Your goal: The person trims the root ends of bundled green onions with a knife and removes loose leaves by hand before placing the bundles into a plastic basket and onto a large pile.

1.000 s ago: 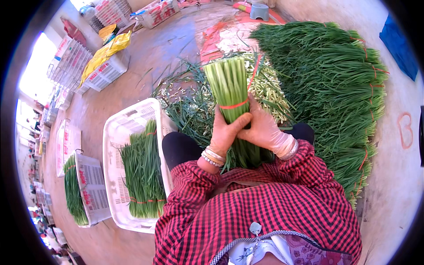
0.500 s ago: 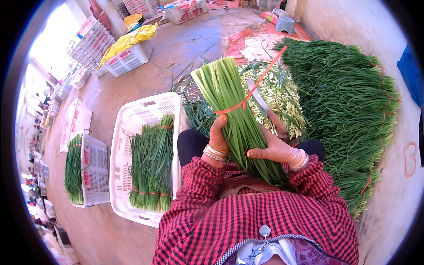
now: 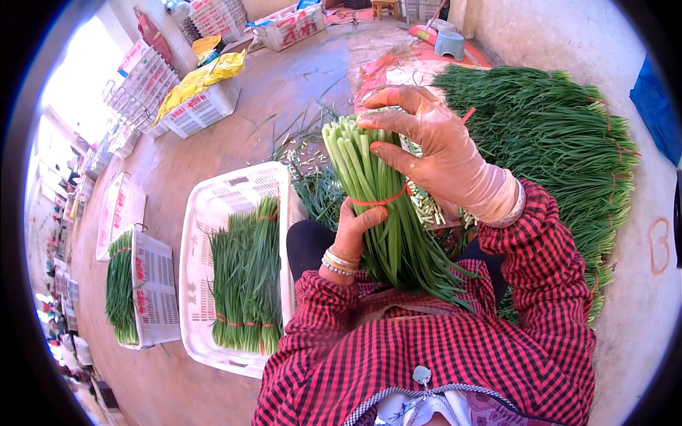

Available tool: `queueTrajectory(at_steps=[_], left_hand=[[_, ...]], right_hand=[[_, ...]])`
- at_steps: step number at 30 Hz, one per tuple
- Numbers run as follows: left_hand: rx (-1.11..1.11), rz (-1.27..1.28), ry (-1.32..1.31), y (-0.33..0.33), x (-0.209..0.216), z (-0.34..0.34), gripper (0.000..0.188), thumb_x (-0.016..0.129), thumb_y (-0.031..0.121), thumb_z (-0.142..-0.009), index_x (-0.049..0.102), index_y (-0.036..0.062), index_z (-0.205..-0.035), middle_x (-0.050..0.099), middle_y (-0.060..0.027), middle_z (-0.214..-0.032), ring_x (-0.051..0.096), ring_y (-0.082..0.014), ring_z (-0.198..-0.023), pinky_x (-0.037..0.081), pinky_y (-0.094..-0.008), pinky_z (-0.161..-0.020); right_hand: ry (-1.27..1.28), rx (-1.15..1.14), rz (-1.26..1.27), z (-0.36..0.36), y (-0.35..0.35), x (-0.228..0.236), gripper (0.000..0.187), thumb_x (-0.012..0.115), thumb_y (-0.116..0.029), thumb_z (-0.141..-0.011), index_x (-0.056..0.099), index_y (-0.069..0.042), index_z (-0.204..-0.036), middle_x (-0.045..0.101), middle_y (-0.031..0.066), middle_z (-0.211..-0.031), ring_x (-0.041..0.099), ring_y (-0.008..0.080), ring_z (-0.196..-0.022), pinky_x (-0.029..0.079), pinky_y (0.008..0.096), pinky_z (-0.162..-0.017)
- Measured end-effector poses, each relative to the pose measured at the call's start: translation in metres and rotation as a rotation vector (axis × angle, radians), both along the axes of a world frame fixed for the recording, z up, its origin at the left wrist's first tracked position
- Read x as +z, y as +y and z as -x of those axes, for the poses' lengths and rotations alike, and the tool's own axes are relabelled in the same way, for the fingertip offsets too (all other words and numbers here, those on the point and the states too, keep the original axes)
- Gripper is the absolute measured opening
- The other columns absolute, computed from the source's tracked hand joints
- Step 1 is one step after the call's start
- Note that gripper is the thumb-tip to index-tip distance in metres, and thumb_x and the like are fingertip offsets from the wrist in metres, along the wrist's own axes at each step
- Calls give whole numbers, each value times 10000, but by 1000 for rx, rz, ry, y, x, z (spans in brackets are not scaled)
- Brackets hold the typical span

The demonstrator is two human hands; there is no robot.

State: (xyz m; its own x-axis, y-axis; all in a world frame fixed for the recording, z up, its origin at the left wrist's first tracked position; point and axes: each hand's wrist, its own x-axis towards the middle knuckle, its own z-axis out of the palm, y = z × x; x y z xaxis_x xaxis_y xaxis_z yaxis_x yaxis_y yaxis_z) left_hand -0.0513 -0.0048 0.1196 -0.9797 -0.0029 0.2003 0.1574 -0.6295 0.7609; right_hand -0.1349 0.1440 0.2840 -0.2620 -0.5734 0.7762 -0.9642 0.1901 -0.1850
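Note:
My left hand (image 3: 354, 231) is wrapped round a bunch of garlic chives (image 3: 405, 248), holding it above my lap. A red tie (image 3: 376, 201) circles the bunch just above that hand; the pale cut ends tilt up and away, and the green leaves hang toward me. My gloved right hand (image 3: 455, 149) is raised beside the cut ends, fingers apart and curved, its fingertips close to the stems; whether they touch is unclear. Behind it, pale stem trimmings (image 3: 426, 207) show in part. The knife that lay on them is mostly hidden.
A white crate (image 3: 234, 177) with tied chive bunches (image 3: 245, 284) stands at my left, another filled crate (image 3: 158, 284) beyond it. A long heap of chives (image 3: 547, 149) lies along the right wall. Farther off are a blue stool (image 3: 449, 44) and a yellow-covered crate (image 3: 202, 106).
My right hand has left the lower leaves and risen to the cut ends. My left hand keeps its hold, and the bunch's top has shifted slightly right and down.

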Motion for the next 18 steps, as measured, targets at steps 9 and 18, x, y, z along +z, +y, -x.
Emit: queueTrajectory(at_steps=[9,18], left_hand=[[-9,-65,-51,-1,-5,-3,422,762,126,-800,628,3,-1180,698,-65,-1057,671,-168,-893,542,-318,-815],[-63,22,-71,3,-4,-1,510,792,172,-782,599,0,-1222,680,-63,-1118,649,-165,-973,520,-325,-874]], right_hand=[[9,-12,-18,-11,4,-3,289,760,-82,-780,677,-101,-1056,641,78,-1125,606,308,-1052,483,406,-905],[-375,159,56,-1,7,-5,144,730,-28,-812,588,-34,-838,614,61,-982,593,228,-966,471,350,-883]])
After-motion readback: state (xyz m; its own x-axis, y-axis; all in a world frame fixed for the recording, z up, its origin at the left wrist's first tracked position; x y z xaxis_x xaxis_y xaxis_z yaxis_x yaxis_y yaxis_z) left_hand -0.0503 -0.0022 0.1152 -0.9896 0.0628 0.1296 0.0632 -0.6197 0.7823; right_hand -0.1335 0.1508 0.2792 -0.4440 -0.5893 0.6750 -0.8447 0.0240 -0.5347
